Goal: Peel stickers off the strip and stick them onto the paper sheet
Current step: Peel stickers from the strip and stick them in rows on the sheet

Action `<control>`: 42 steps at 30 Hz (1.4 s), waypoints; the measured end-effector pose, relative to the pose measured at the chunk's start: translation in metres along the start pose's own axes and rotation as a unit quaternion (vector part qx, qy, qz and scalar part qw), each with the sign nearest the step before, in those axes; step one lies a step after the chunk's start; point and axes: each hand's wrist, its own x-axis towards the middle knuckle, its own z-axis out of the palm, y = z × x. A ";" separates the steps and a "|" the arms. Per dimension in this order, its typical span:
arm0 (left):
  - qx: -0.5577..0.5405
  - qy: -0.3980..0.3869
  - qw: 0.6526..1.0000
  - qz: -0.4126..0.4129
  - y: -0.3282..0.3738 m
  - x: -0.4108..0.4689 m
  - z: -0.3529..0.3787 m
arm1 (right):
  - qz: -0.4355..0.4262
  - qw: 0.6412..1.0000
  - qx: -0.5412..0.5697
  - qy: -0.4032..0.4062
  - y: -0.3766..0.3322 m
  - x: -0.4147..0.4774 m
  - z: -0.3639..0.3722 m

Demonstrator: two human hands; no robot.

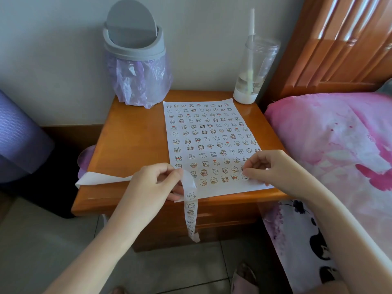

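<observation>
**Q:** Right fingertips (247,172): what are they doing?
**A:** Thumb and forefinger, curled, pinch a sticker (245,177) against the paper sheet (233,189), at the right end of its nearest row.

**Q:** How can it be seated well?
**A:** Probably by laying one edge down in line with the row, then smoothing outward. The left hand (152,181) pinches the strip (191,206), which hangs over the front edge of the nightstand (131,134).

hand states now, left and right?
Left hand: closed, fingers pinching the sticker strip, which hangs over the nightstand edge.
Right hand: closed, holding a sticker against the paper sheet.
</observation>
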 end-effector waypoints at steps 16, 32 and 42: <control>-0.010 -0.001 1.000 0.000 -0.002 0.001 -0.001 | -0.009 0.999 -0.022 0.032 0.005 0.001 0.004; -0.020 -0.012 1.000 -0.008 -0.001 0.001 -0.001 | -0.003 0.999 -0.040 0.014 0.006 0.004 0.004; -0.013 -0.013 1.000 -0.010 0.000 0.001 -0.002 | -0.004 0.999 -0.032 -0.001 0.007 0.003 0.001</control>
